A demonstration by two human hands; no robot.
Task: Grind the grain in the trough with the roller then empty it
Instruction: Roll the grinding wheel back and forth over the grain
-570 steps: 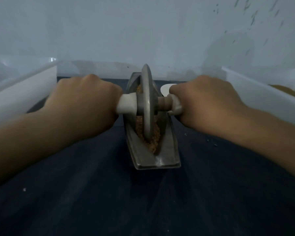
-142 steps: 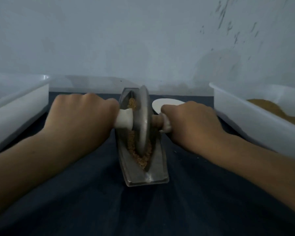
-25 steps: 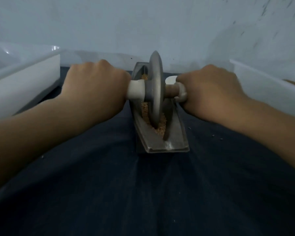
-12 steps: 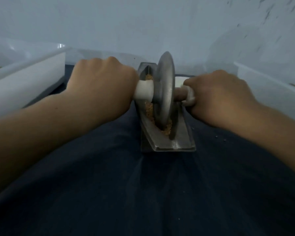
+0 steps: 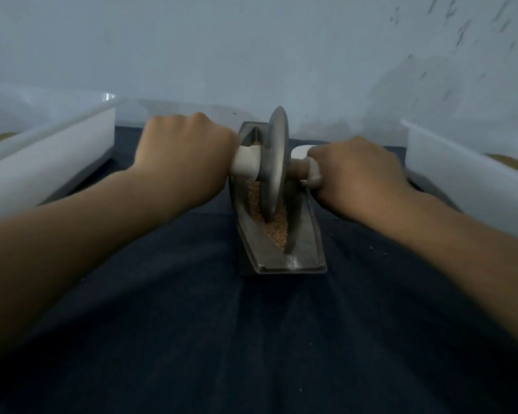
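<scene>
Cloth point(image 5: 251, 339) of dark blue covered the table nearest me, with a few stray specks on it. On it lay the metal trough point(image 5: 307, 252), one end toward me, with tan grain point(image 5: 277, 231) heaped along its groove. The roller point(image 5: 277, 156), a metal disc standing on edge, sat in that groove among the grain. My left grip point(image 5: 183, 156) was wrapped tight around the white left handle point(image 5: 245, 164), and my right grip point(image 5: 359, 174) around the right handle point(image 5: 313, 174). A white left bin point(image 5: 42, 168) and right bin point(image 5: 461, 186) flanked the trough, both apart from it. A pale wall point(image 5: 251, 55) stood behind.
</scene>
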